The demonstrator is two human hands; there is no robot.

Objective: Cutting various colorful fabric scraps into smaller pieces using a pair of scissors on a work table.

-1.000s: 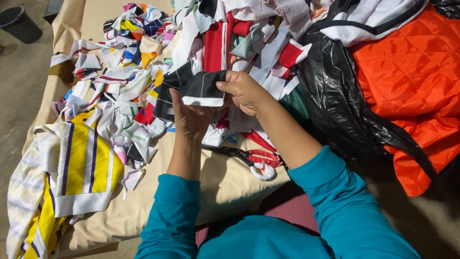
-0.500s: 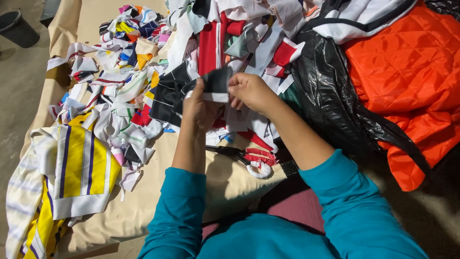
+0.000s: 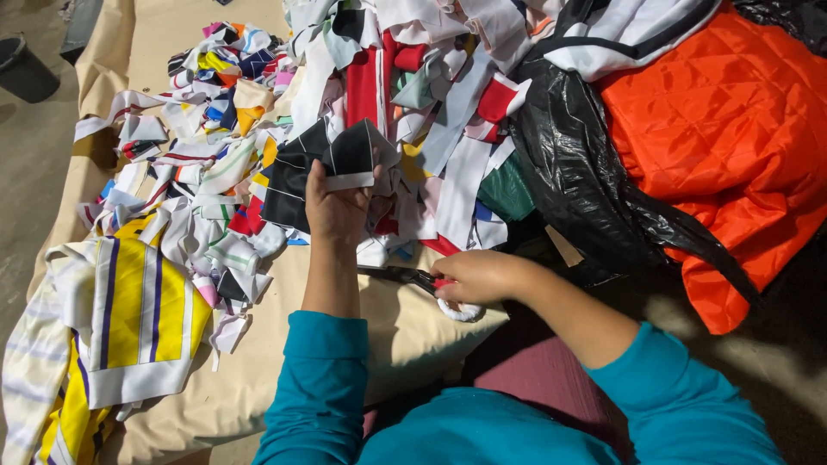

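Left hand (image 3: 338, 211) is pinching a black fabric scrap (image 3: 349, 155) while right hand (image 3: 476, 277) is closing on scissors (image 3: 422, 282) (blades could snag loose scraps).

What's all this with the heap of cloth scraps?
A person in teal sleeves sits at a tan-covered table heaped with colourful fabric scraps. The left hand holds up a black piece of fabric with white edging. The right hand rests on scissors lying on the table. A yellow striped garment lies to the left.
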